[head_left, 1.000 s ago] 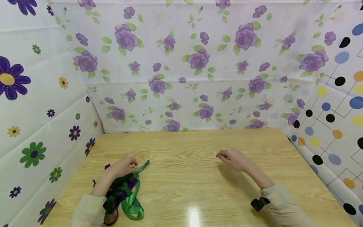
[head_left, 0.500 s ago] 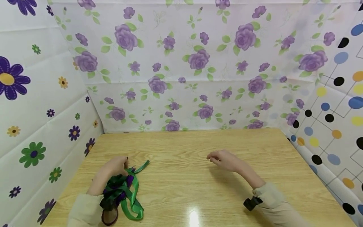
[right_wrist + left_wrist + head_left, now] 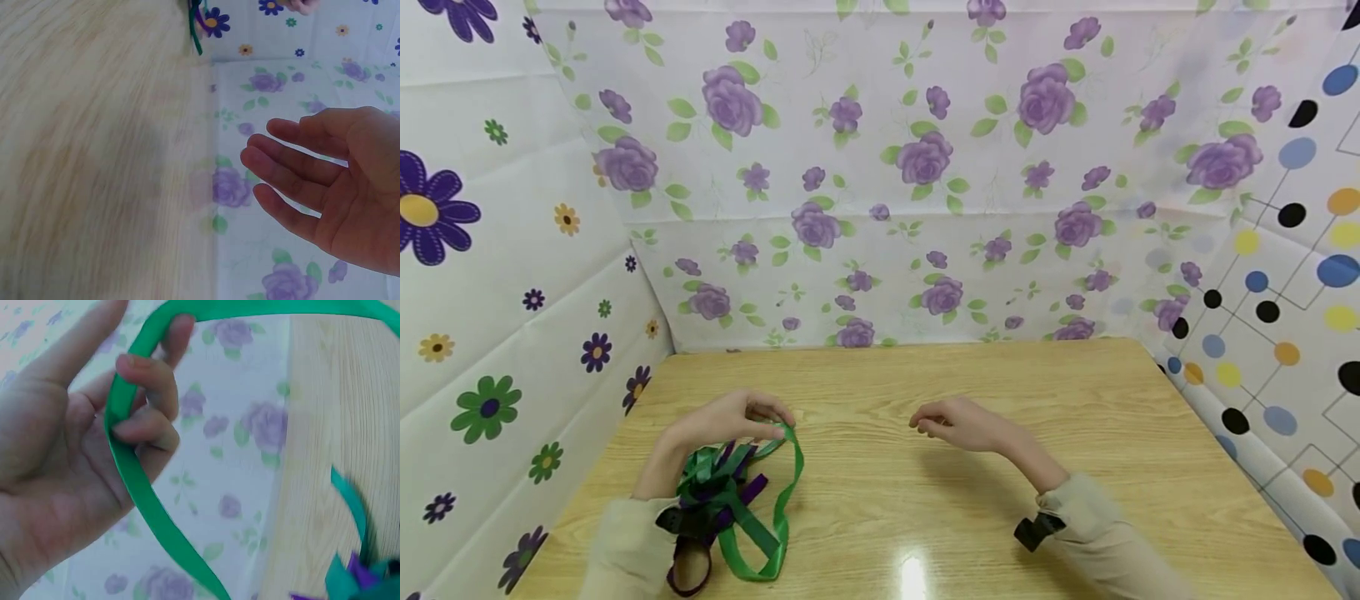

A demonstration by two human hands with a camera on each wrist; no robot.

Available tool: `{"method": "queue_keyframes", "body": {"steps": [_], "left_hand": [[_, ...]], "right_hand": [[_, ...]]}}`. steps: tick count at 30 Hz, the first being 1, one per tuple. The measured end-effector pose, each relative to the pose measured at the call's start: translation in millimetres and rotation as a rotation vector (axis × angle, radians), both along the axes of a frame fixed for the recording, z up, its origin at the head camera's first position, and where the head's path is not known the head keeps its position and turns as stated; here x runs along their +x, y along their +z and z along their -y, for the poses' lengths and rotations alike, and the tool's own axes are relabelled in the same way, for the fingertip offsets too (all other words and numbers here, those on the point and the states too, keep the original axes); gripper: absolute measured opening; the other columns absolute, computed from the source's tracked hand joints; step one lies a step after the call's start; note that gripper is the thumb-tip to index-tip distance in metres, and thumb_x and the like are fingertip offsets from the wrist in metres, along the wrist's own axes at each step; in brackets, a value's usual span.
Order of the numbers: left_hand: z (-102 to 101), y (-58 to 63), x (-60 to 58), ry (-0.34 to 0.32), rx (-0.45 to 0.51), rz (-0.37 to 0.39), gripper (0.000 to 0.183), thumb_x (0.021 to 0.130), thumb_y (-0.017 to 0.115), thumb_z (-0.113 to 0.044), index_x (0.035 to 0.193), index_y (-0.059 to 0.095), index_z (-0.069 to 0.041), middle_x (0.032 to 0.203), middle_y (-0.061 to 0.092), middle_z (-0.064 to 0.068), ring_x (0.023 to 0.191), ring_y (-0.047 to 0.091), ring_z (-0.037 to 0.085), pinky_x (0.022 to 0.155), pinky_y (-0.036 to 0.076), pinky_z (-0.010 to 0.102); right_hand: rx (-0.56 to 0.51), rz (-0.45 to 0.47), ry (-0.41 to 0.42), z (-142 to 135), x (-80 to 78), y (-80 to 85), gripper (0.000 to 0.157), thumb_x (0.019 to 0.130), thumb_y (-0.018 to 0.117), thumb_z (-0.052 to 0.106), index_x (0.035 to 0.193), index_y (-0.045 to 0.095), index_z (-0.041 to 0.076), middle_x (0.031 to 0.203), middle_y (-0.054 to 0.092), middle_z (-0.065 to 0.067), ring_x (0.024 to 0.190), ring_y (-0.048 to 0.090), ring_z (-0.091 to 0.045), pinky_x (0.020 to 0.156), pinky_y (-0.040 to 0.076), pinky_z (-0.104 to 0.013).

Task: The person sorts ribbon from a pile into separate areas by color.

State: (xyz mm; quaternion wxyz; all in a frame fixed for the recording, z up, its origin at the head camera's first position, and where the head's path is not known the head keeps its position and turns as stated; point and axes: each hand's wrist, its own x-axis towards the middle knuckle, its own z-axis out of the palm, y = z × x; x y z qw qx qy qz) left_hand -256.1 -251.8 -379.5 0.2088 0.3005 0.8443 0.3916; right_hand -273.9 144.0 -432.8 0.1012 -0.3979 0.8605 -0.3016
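Observation:
My left hand (image 3: pixel 730 417) holds a green ribbon (image 3: pixel 797 467) at its fingertips, just above a tangle of ribbons. From the hand the ribbon hangs in a long curve to the table. Seen from the left wrist, the green ribbon (image 3: pixel 164 532) passes across the bent fingers (image 3: pixel 164 387). Green and purple strips make up the ribbon pile (image 3: pixel 711 483), partly covered by my left wrist. A dark purple loop (image 3: pixel 708 568) lies at its near end. Over the middle of the table, my right hand (image 3: pixel 962 425) hovers with fingers loosely bent and nothing in them.
The wooden table (image 3: pixel 865 517) stretches under both hands. A rose-patterned cloth (image 3: pixel 880 250) hangs behind it. Flowered cloth (image 3: pixel 512 350) borders the left side, dotted cloth (image 3: pixel 1292 375) the right. Black bands sit on both wrists.
My left hand dipped to the pile, then rose and moved right with a green ribbon lifted out of it. My right hand has drifted left across the table.

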Motion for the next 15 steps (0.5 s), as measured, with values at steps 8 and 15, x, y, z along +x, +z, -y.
{"method": "queue_keyframes", "body": {"steps": [8,15], "left_hand": [[-34,4.4,-10.6,-0.109,0.135,0.040,0.033,0.101,0.052,-0.022,0.131,0.058,-0.010,0.124,0.064,0.014,0.098,0.065,0.011,0.083,0.054,0.033],[-73,6.1,-20.1,-0.178,0.219,0.128,0.053,0.101,0.051,-0.018,0.150,0.031,-0.017,0.127,0.064,0.013,0.096,0.066,0.023,0.082,0.053,0.039]], "right_hand": [[-0.076,0.065,0.047,25,1.7,17.0,0.031,0.104,0.043,0.028,0.126,0.063,0.018,0.113,0.069,-0.001,0.101,0.067,-0.016,0.081,0.053,-0.025],[-0.259,0.318,0.084,44,3.8,17.2,0.051,0.105,0.034,0.043,0.148,0.038,0.016,0.145,0.048,-0.005,0.134,0.046,-0.026,0.106,0.042,-0.040]]}}
